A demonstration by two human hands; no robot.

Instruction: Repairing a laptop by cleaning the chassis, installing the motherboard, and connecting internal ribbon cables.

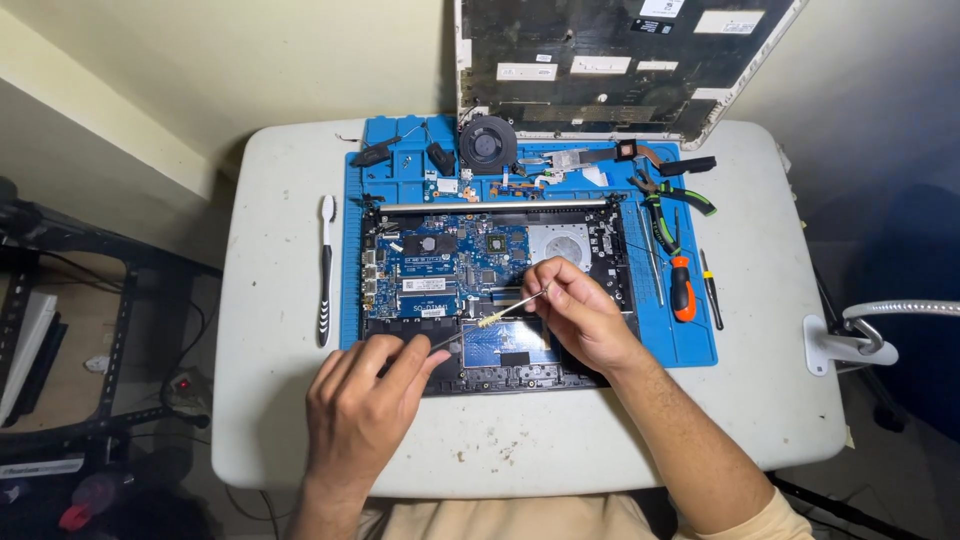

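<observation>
Head view looks down on a white table (260, 300) carrying a blue repair mat (690, 345), and on the mat lies an opened laptop base (500, 285) with its blue motherboard (440, 265) bare. A detached laptop cover (600, 60) leans against the wall behind. Loose on the mat sit a round cooling fan (487, 143), green-handled pliers (672, 205) and an orange-handled screwdriver (682, 285); a white brush (325, 270) lies on the table to the left.

Between the two hands, over the front edge of the base near the touchpad area, runs a thin cable (500, 312), pale with a yellowish stretch in the middle. It looks very light, limp and easily kinked or torn, so it is best held by gentle fingertip pinches near its ends, not pulled on along its length.

Right hand (580, 315) hovers above the board, wrist bent, fingers curled, thumb and forefinger pinched on the cable's upper end. Left hand (360, 410) rests lower at the table's near side, knuckles up, fingers closed, nipping the cable's other end.
</observation>
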